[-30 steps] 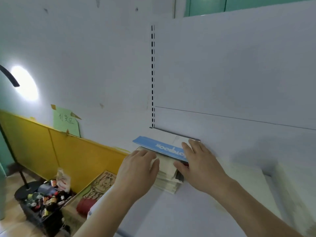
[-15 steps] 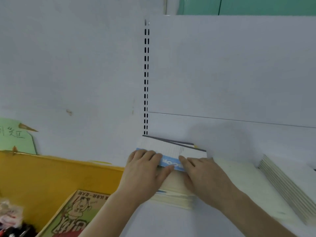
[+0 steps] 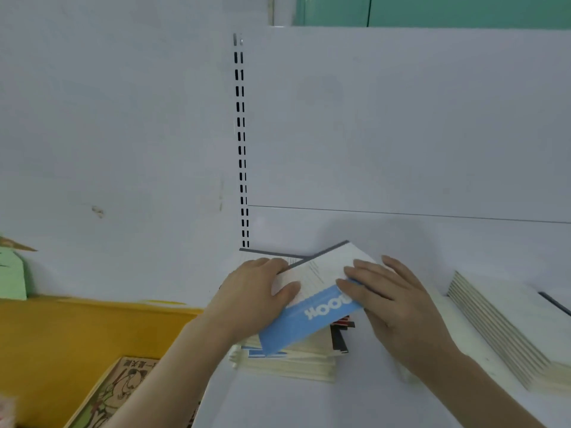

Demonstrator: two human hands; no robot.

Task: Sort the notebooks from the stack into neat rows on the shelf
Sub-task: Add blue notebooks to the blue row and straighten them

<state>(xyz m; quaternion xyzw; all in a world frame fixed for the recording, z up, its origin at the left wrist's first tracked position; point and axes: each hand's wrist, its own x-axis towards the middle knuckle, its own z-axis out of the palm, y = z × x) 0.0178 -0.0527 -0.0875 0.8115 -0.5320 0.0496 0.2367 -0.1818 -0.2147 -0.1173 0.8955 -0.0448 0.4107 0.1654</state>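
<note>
notebooks lie in a stack (image 3: 287, 359) on the white shelf (image 3: 370, 403), and the top notebook (image 3: 312, 304), turned askew, looks thin, light and bendy, so i judge it is best taken by its two short edges. the left hand (image 3: 256, 301) holds its left side with thumb on the cover, and the right hand (image 3: 392, 307) presses with nearly straight fingers (image 3: 355, 273) on its right side. on the blue band i can read only "ook", upside down; a finished row (image 3: 506, 332) lies at the right.

A white shelf (image 3: 309, 400) runs along the white back panel. A stack of notebooks (image 3: 290, 361) lies flat on it near the slotted upright, and well to the right a row of notebooks (image 3: 506, 329) rests on the same surface.
</note>
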